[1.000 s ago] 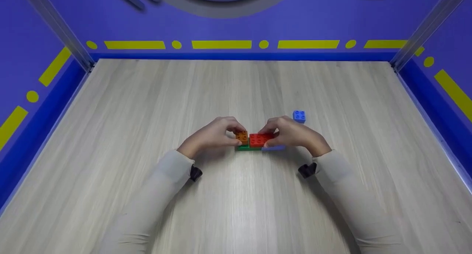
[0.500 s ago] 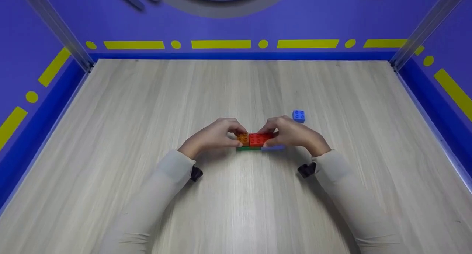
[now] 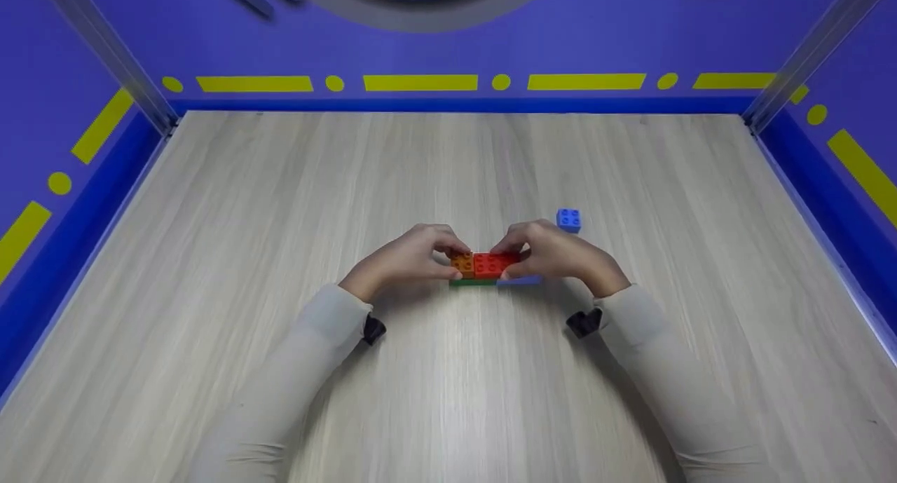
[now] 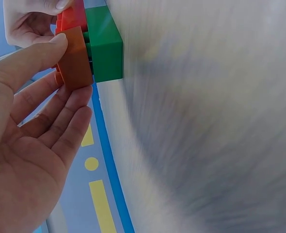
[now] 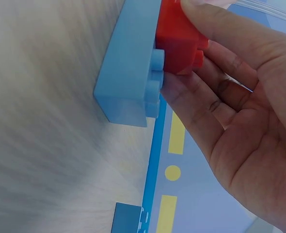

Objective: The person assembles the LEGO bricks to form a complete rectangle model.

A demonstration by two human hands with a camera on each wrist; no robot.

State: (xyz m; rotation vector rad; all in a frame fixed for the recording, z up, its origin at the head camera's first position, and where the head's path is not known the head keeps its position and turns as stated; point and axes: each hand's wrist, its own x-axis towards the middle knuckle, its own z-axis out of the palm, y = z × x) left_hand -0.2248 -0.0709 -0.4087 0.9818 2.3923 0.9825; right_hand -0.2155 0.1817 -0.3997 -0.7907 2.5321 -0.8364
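Sitting over the left end of the green brick (image 4: 106,46), the orange brick (image 4: 76,60) butts against the red brick (image 3: 494,265), which spans from the green brick to the light blue brick (image 5: 126,73). My left wrist view shows a thin gap with green studs under the orange brick, so I judge it isn't fully seated.

I have the left hand (image 3: 410,255) pinching the orange brick between thumb and fingers, and the right hand (image 3: 557,252) pinching the red brick, thumb on the near side, fingers on the far side.

I expect these bricks to be light, stiff, a little slick on their flat walls and hardly fragile. I'd take the orange brick by its two opposite side walls, leaving its studs and underside free; the red brick suits the same hold along its long sides.

Farther out, a small blue brick (image 3: 568,220) lies on the worktop (image 3: 448,371) just beyond the right hand, and the printed wall (image 3: 448,48) rises behind.

Fingers cover the right end of the red brick from above, and from there only a strip of the two lower bricks shows. The right wrist view cuts off the small blue brick, and I can't see how many studs have caught.
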